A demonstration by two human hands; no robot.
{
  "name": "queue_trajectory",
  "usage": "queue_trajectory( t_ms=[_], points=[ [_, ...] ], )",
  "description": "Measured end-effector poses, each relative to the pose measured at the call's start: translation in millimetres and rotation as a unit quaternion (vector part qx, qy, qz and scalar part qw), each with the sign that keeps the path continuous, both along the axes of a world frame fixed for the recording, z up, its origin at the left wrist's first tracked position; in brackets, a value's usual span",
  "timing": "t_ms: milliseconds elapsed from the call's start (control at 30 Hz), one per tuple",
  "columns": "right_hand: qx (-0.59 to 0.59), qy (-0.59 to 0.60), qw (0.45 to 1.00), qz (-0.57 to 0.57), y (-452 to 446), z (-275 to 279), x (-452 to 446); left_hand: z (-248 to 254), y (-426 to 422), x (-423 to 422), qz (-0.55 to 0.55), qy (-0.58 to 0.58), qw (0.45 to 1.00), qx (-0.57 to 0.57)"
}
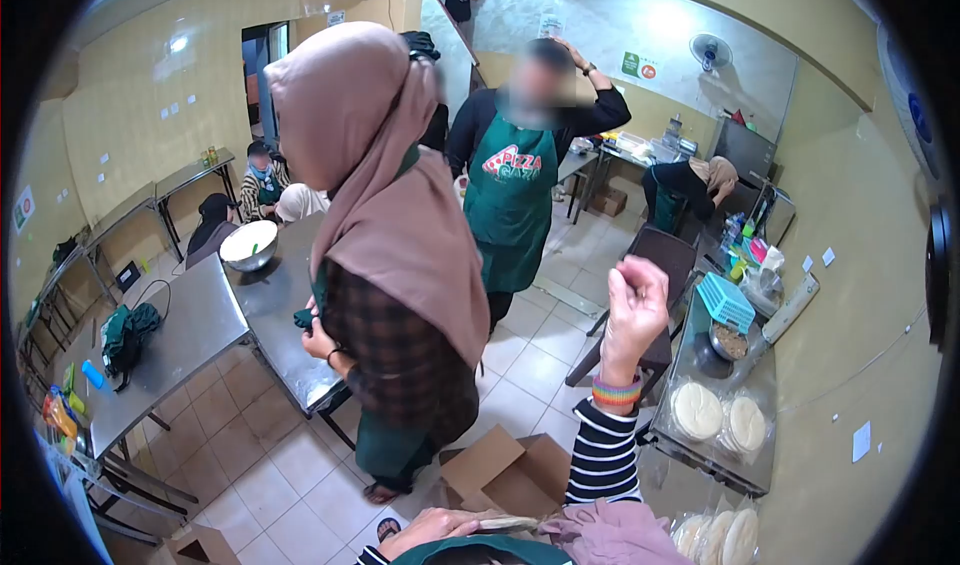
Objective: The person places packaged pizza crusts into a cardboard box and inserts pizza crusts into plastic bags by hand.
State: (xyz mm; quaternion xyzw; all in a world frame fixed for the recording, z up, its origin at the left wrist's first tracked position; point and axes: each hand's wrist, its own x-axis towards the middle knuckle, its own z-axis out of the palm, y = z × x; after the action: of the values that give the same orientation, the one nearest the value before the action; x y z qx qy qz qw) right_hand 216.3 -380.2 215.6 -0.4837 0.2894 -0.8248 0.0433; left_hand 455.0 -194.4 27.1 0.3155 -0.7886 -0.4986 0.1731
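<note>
My right hand is raised at the centre right, wrist up, with its fingers curled in and nothing visible between them. A rainbow band circles its wrist above a striped sleeve. Low in front of my green apron, my left hand holds a pale, flat thing like a flatbread by its edge, partly cut off by the view. Packed round flatbreads lie on the metal table to the right, and more bagged ones are at the lower right.
A person in a brown headscarf stands close by on the left. Another in a green apron stands behind. Open cardboard box on the floor, brown chair, metal table with a large bowl, and blue basket at right.
</note>
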Motion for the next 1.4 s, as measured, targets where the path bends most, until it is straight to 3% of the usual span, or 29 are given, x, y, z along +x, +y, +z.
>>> queue_trajectory(
  t_ms=[200, 333, 400, 500, 533, 600, 667, 767, 800, 867, 967, 1100, 1167, 1233, 1300, 1367, 1400],
  points=[
    [0.016, -0.025, 1.000, -0.008, 6.9, -8.6, -3.3, 1.2, -2.4, -6.0, 0.033, -0.019, 0.999, 0.005],
    [0.035, 0.007, 0.999, 0.016, 3.0, -16.2, -12.7, -24.9, -10.8, -3.6, 0.062, -0.010, 0.998, -0.025],
    [0.088, 0.004, 0.995, 0.036, 7.7, -26.6, -16.1, -29.2, -12.4, -2.2, 0.162, -0.009, 0.985, -0.056],
    [0.140, 0.045, 0.988, 0.051, 17.8, -42.9, -20.7, -20.6, -30.2, 3.0, 0.292, 0.082, 0.951, -0.059],
    [0.184, 0.064, 0.979, 0.064, 20.0, -54.9, -27.2, -41.4, -43.7, 5.0, 0.320, 0.143, 0.921, -0.172],
    [0.263, 0.066, 0.957, 0.108, 24.4, -84.0, -38.0, -7.8, -56.4, 6.5, 0.415, 0.240, 0.877, 0.007],
    [0.324, 0.073, 0.930, 0.155, 36.8, -108.5, -41.5, 5.5, -73.2, 3.8, 0.446, 0.384, 0.800, 0.118],
    [0.377, 0.077, 0.897, 0.218, 52.6, -134.3, -37.6, 23.0, -89.3, 3.0, 0.387, 0.510, 0.746, 0.182],
    [0.410, 0.101, 0.875, 0.236, 59.4, -140.2, -33.8, 25.0, -91.8, 2.5, 0.386, 0.503, 0.751, 0.182],
    [0.464, 0.106, 0.839, 0.262, 70.9, -152.4, -24.8, 27.0, -95.6, -0.1, 0.375, 0.567, 0.696, 0.232],
    [0.461, 0.102, 0.845, 0.252, 76.0, -168.4, -19.0, 20.2, -103.1, 5.1, 0.343, 0.571, 0.701, 0.255],
    [0.433, 0.144, 0.878, 0.146, 74.9, -146.7, -10.7, 26.3, -102.4, 10.9, 0.323, 0.533, 0.736, 0.264],
    [0.396, 0.199, 0.890, 0.107, 71.8, -120.3, -5.8, 17.3, -99.5, 20.4, 0.283, 0.556, 0.725, 0.292],
    [0.260, 0.350, 0.900, 0.008, 68.3, -87.3, 13.4, 13.1, -93.8, 31.7, 0.303, 0.460, 0.796, 0.252],
    [0.219, 0.364, 0.905, 0.018, 64.9, -75.4, 30.9, 12.7, -87.6, 43.6, 0.324, 0.415, 0.822, 0.215],
    [0.315, 0.427, 0.840, 0.114, 66.9, -75.4, 35.8, 16.8, -81.1, 55.1, 0.335, 0.408, 0.826, 0.197],
    [0.297, 0.427, 0.845, 0.124, 62.7, -85.6, 38.7, 20.0, -77.4, 61.0, 0.339, 0.410, 0.825, 0.190]
  ],
)
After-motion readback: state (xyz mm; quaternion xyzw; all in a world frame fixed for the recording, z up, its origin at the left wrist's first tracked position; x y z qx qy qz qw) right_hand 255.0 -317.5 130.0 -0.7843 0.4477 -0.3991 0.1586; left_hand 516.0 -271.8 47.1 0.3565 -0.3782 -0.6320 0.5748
